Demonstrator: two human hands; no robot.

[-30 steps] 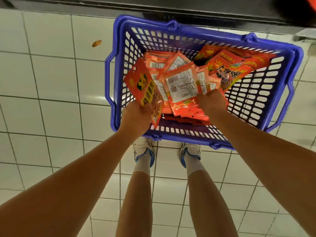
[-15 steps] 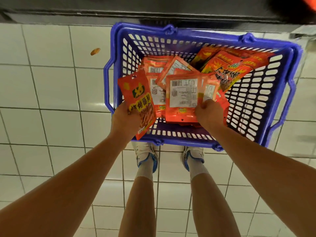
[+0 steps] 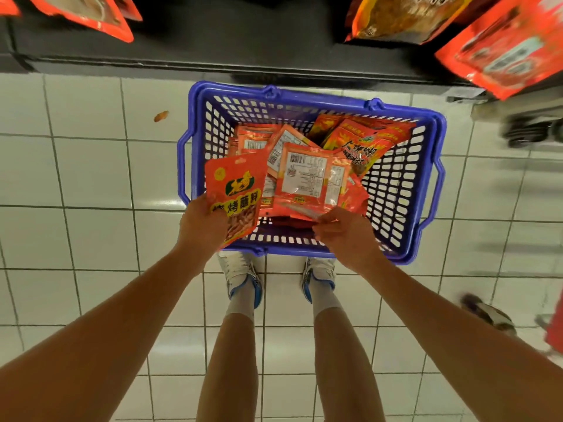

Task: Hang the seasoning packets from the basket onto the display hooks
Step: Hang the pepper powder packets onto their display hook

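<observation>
A blue plastic basket [image 3: 405, 184] stands on the tiled floor in front of my feet, holding several red-orange seasoning packets [image 3: 362, 144]. My left hand [image 3: 202, 223] grips one packet [image 3: 236, 190] by its lower edge, front side up, over the basket's near left corner. My right hand [image 3: 342, 231] pinches the bottom edge of a small bunch of packets [image 3: 307, 181], the top one showing its white label back. Both bunches are lifted above the pile.
A dark shelf base [image 3: 213, 53] runs along the top. Hanging packets show at the top left [image 3: 88, 13] and top right [image 3: 505, 47]. A small orange scrap [image 3: 161, 116] lies on the white tiles left of the basket. Someone's shoe [image 3: 487, 312] is at the right.
Both hands have risen out of the basket with their packets. The view has tilted up, bringing the shelf and hanging packets into sight.
</observation>
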